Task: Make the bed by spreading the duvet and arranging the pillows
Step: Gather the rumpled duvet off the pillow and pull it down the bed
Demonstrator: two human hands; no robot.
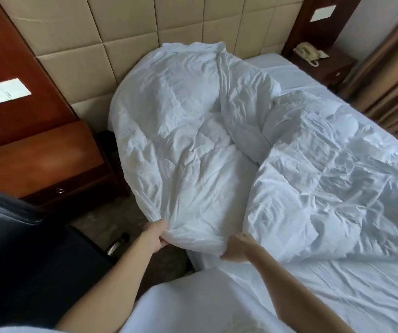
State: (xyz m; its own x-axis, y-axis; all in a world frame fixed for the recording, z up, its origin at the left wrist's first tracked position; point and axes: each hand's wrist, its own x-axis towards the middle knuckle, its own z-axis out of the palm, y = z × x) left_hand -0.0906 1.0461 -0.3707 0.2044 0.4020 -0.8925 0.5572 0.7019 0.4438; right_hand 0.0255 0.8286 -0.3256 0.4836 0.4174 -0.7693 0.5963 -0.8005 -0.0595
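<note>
With the left hand and right hand both curled tight on the near edge of the rumpled white duvet, bunched toward the headboard, an uneven pull would likely leave it skewed on the bed.

Head view, person's body only. Two forearms enter from the bottom edge of the frame, both bare from elbow region to wrist; no sleeve cuff seen on either. Left hand: no glove, no ring or watch visible. Right hand: likewise bare, no wristband; fingernails too blurred to judge. White garment at the bottom centre, plain fabric, soft folds, faint textured patch near the bottom edge; cut and type cannot be told.
</note>
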